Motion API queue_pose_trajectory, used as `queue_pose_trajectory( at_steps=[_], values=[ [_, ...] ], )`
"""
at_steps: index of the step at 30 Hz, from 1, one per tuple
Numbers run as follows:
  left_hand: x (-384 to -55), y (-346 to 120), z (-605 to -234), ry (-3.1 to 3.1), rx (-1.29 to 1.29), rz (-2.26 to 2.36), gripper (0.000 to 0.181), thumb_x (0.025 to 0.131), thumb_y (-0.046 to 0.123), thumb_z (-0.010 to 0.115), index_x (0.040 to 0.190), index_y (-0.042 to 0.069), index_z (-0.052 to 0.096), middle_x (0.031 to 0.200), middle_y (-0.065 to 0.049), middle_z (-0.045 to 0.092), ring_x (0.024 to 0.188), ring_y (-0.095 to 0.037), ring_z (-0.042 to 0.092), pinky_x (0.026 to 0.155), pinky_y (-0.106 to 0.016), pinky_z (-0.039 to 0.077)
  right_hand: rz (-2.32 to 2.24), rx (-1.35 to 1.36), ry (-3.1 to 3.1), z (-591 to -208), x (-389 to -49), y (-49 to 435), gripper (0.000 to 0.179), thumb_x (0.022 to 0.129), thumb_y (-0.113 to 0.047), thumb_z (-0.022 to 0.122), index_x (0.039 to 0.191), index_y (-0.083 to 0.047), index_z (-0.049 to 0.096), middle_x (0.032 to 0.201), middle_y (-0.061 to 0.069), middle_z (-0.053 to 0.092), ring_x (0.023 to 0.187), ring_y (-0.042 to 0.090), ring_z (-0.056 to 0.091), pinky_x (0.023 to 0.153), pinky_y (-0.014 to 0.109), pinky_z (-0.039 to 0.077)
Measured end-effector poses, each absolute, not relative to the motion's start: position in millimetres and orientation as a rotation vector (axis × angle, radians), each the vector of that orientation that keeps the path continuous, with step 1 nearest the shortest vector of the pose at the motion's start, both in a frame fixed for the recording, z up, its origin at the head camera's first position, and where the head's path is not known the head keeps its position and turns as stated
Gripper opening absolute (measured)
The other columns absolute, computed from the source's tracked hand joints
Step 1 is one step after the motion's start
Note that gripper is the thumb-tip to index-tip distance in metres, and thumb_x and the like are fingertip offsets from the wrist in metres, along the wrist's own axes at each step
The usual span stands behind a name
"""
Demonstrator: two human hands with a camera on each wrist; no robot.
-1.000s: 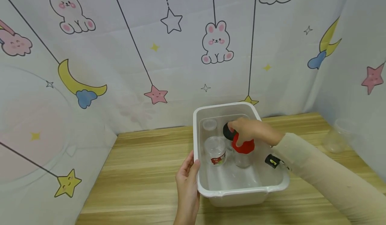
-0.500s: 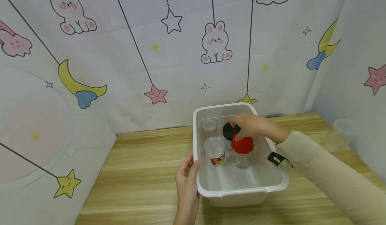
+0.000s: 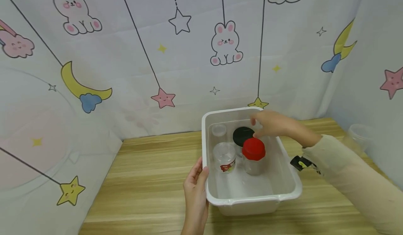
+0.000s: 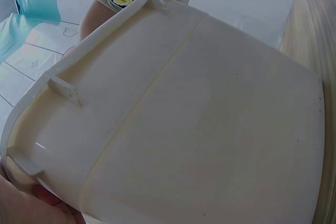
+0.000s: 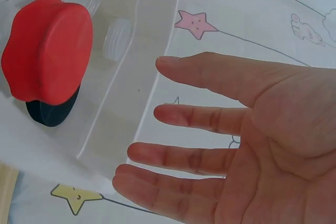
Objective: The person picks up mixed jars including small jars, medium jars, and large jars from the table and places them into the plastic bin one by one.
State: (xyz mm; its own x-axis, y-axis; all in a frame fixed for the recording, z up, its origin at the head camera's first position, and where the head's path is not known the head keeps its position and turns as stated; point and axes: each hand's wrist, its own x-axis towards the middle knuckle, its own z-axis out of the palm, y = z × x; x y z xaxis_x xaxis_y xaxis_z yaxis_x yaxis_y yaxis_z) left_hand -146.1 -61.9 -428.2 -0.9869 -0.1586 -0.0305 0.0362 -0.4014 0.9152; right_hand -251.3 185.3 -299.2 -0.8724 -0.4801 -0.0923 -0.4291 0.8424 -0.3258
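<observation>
A white plastic tub (image 3: 248, 208) stands on the wooden table, several clear containers inside it. My left hand (image 3: 195, 189) holds its left rim, thumb by the edge and fingers along the outer wall. In the left wrist view the outer wall (image 4: 210, 119) fills most of the picture. Above the tub's far right side, my right hand (image 3: 272, 123) holds nothing; its fingers (image 5: 184, 158) spread apart in the right wrist view. Nearest it are a jar with a red lid (image 3: 253, 148) and, behind that, one with a black lid (image 3: 241, 135).
Left of those in the tub stand a clear jar (image 3: 224, 152) with a red label and a small clear container (image 3: 218, 131). Farther right, a clear plastic container (image 3: 360, 132) rests on the table (image 3: 151, 179), partly behind the right arm. A patterned cloth (image 3: 189, 70) hangs behind.
My right hand has let go of the red-lidded jar and lifted away up and to the right, uncovering the red and black lids. The left hand and tub stay put.
</observation>
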Motion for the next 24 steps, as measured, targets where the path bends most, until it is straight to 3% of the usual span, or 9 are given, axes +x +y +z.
queue_pose_trajectory(
  at_steps=[13, 24],
  values=[
    [-145.2, -60.5, -426.4, -1.637, 0.169, -2.525, 0.042, 0.101, 0.003, 0.052, 0.142, -0.006, 0.049, 0.142, -0.023, 0.051, 0.128, -0.026, 0.051, 0.096, -0.027, 0.05, -0.469, -0.658, 2.92, -292.9, -246.8, 221.7, 0.029, 0.086, -0.014, 0.076, 0.103, 0.002, 0.06, 0.096, 0.012, 0.064, 0.085, 0.029, 0.058, 0.07, 0.044, 0.054],
    [-145.1, -60.2, -426.2, -1.627, 0.156, -2.528, 0.042, 0.102, 0.004, 0.052, 0.142, -0.007, 0.048, 0.142, -0.023, 0.052, 0.124, -0.024, 0.054, 0.095, -0.028, 0.051, -0.419, -0.582, 2.964, -297.9, -242.4, 253.5, 0.029, 0.086, -0.017, 0.077, 0.102, 0.001, 0.06, 0.091, 0.008, 0.064, 0.081, 0.025, 0.058, 0.067, 0.043, 0.052]
  ],
)
